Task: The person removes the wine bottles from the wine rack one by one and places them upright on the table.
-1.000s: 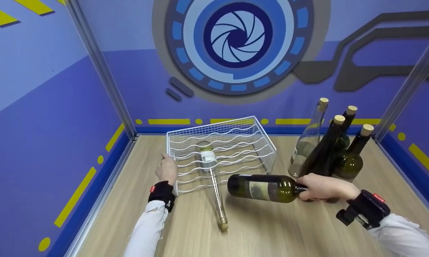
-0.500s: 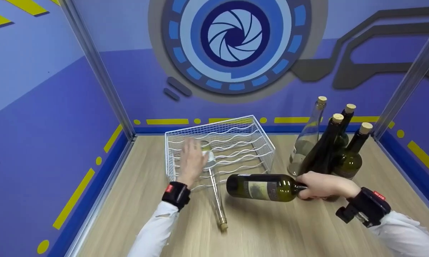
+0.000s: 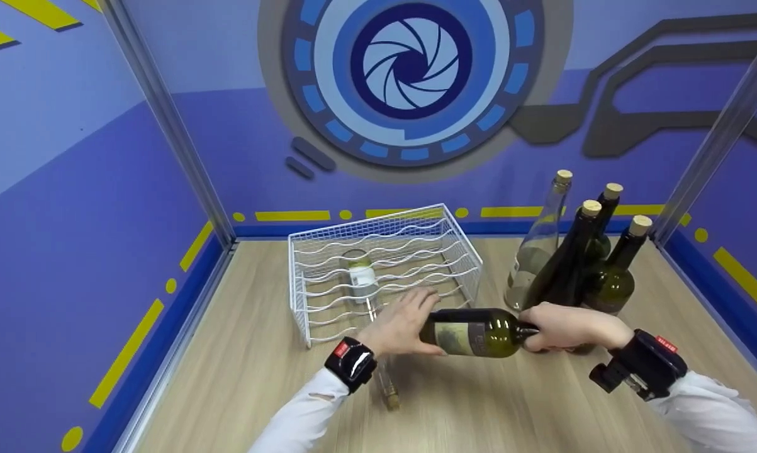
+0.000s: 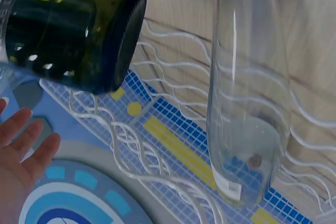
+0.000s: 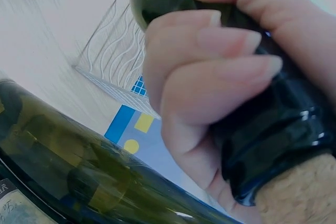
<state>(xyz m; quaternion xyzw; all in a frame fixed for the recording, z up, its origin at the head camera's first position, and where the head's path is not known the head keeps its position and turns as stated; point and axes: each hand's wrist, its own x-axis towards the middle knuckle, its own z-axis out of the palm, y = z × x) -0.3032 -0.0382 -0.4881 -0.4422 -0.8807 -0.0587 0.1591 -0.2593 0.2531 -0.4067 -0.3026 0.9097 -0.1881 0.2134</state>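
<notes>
My right hand (image 3: 564, 327) grips a dark green wine bottle (image 3: 472, 332) by its neck, fingers curled round it; the bottle lies sideways, base to the left. In the right wrist view its cork (image 5: 299, 195) shows below the fist. My left hand (image 3: 403, 324) is at the bottle's base with fingers spread, overlapping it in the head view. The left wrist view shows the left fingers (image 4: 39, 153) extended, with a gap to the bottle's base (image 4: 79, 32). A clear glass bottle (image 3: 362, 280) lies in the white wire rack (image 3: 302, 321), its corked neck pointing toward me.
Several corked bottles stand upright at the right: a clear one (image 3: 532, 264) and dark green ones (image 3: 557, 270) close behind my right hand. Blue patterned walls (image 3: 240, 157) enclose the wooden table (image 3: 252, 377) at the back and sides.
My left hand has left the rack's left side, passed over the rack and come right to the held bottle's base. The right hand and its bottle have stayed nearly in place.
</notes>
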